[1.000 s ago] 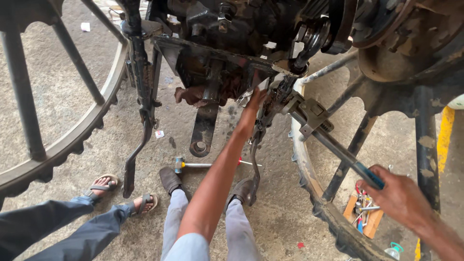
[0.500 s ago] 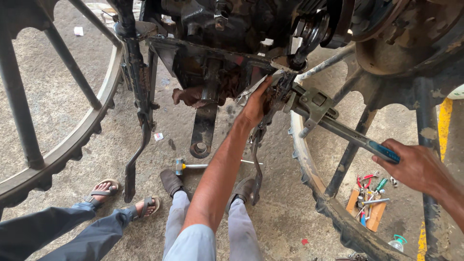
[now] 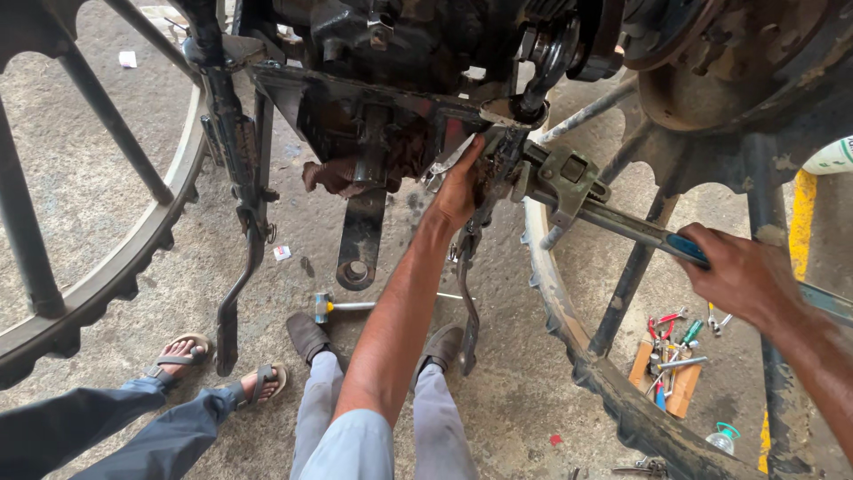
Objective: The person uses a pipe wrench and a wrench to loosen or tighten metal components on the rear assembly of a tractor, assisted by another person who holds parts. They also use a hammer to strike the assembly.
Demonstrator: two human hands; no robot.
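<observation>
Left hand (image 3: 460, 191) is up under the tractor chassis (image 3: 391, 89), fingers curled around a fitting next to the pipe wrench's jaw; how tight the grip is can't be told. Right hand (image 3: 742, 276) is closed around the blue handle end of the pipe wrench (image 3: 586, 200). The wrench runs diagonally from the right up-left, its head seated on the fitting just right of the left hand. Steel cage wheel (image 3: 577, 338) stands right, another (image 3: 115, 258) left. A hammer (image 3: 342, 306) lies on the concrete floor (image 3: 107, 178) between the wearer's shoes and the drawbar. A wooden tray of tools (image 3: 671, 373) sits inside the right wheel. Another person's sandalled feet (image 3: 222, 369) are near left.
</observation>
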